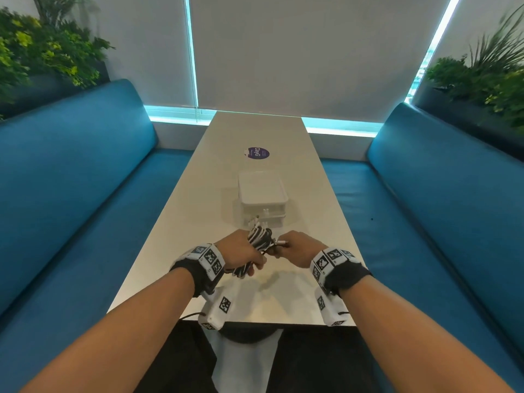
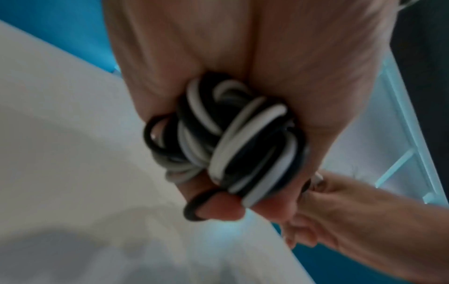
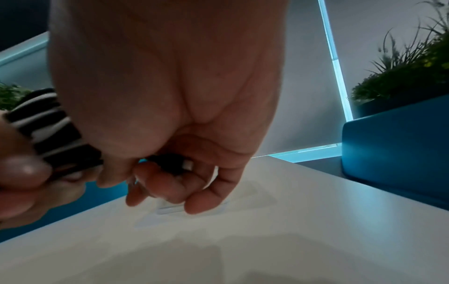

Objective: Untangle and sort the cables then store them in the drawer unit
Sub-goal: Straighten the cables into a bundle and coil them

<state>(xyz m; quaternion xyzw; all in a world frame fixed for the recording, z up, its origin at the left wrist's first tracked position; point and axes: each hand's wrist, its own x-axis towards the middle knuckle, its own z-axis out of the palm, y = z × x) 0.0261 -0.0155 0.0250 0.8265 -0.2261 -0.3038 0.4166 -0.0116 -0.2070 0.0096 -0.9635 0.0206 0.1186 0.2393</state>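
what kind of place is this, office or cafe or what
Likely an office lounge or cafe-style booth: blue padded benches flank a long white table, with planters of greenery behind the seats and drawn roller blinds beyond.

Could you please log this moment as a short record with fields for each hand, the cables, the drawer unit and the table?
left hand: grips the cable bundle
right hand: pinches a cable end beside the bundle
cable bundle: black and white cables, tangled, held above the table
drawer unit: white, beyond the hands
table: white
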